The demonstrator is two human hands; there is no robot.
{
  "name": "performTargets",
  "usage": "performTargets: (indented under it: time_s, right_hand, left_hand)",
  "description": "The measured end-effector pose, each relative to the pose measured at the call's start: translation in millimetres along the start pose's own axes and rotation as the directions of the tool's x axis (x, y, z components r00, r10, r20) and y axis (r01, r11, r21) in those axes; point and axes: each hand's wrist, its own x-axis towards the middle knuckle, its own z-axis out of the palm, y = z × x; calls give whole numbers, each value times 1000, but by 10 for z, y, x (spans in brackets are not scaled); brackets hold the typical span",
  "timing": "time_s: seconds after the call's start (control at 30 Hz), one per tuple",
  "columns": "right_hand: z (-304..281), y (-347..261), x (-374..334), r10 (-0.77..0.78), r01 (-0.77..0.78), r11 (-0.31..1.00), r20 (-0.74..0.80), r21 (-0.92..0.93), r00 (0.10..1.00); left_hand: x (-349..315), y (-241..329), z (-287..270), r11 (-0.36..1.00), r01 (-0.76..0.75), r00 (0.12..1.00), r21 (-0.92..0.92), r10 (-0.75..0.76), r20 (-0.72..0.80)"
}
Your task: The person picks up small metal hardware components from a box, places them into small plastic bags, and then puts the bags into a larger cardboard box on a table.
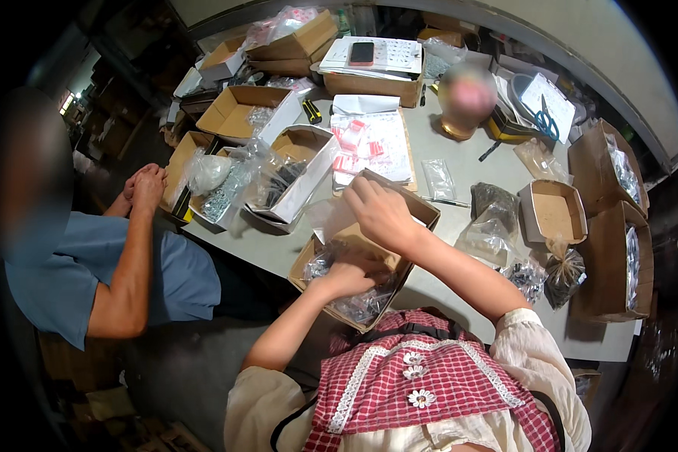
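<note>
Right in front of me is a cardboard box (423, 213) with several small clear plastic packets (365, 305) in its near part. My left hand (350, 275) reaches down into it, its fingertips among the packets and partly hidden. Over the far side of the box, my right hand (380, 217) has its fingers bent down and closed at the edge of a clear plastic bag (328, 218). What the bag contains is not clear.
At left, boxes hold bagged screws (222, 197) and dark parts (282, 184); a person (128, 264) sits beside them with hands together. Ahead lie papers with red-and-white packets (358, 143). To the right are a dark-filled bag (494, 205), a small open box (554, 212) and taller cartons (606, 260).
</note>
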Motion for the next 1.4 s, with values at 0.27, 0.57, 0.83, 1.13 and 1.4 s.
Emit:
performTargets:
  time_s: [0.27,0.57,0.83,1.13,1.4]
  right_hand:
    - [88,168,-168,188,-332,928,560,167,807]
    - [185,560,-226,253,-389,911,559,136,789]
    - [330,735,-284,97,-389,878,693,277,714]
    - [485,722,-495,102,-423,878,774,225,625]
    - [454,624,-543,121,-351,925,765,144,632]
  left_hand:
    - [-6,29,-49,991,-129,987,-20,127,-101]
    - [78,-67,85,998,-51,995,25,53,-82]
    - [26,36,71,996,-53,984,69,64,-167]
    - [78,118,-19,990,-32,996,140,21,82]
    - [23,70,23,1000,10,1000,-6,-10,19]
